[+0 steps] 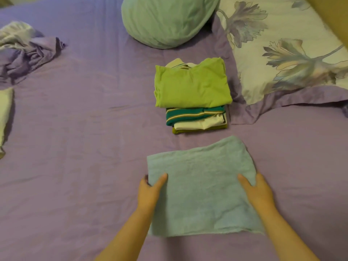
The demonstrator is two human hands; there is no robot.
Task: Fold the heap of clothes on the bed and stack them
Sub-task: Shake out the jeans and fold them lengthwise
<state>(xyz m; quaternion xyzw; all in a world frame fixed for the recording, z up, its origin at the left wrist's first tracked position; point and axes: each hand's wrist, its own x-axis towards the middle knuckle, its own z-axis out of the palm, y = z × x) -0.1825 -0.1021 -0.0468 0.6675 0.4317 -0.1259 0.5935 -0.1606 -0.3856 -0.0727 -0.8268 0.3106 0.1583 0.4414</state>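
Item: blue towel (pixel 201 187), lower centre, soft, light and likely floppy, being gripped at its side edges by the left hand (pixel 149 191) and right hand (pixel 258 193), thumbs on top.

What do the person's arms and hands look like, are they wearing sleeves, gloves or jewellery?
Both forearms are bare as far as the frame shows: no sleeves visible. The left hand and right hand wear no gloves, and no rings, watch or bracelets show.
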